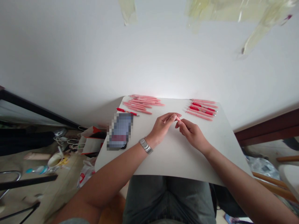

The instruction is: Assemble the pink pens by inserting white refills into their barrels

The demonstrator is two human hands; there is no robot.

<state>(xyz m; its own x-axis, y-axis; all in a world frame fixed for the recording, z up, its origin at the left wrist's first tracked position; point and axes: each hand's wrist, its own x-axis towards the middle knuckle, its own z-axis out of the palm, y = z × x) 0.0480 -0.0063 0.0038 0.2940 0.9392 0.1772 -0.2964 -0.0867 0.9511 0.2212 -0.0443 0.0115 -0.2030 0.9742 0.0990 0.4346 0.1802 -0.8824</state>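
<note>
Above the middle of the white table (168, 158), my two hands meet around a pink pen (178, 118), of which only a short piece shows between the fingers. My left hand (163, 126), below a metal watch, pinches its upper part between thumb and fingers. The fingertips of my right hand (192, 133) are closed at its lower end. Several pink pens (143, 101) lie in a loose pile at the back left, with a red pen (127, 112) in front of them. On the back right, more pink pens (202, 116) lie roughly parallel, mixed with red pens (203, 108).
A phone (120, 130), blurred out, lies at the table's left side. The white wall (154, 56) rises behind the table. Bags, cables, a cup (54, 160) and a plastic bottle (38, 170) are on the floor at left. A wooden chair (275, 183) stands at right.
</note>
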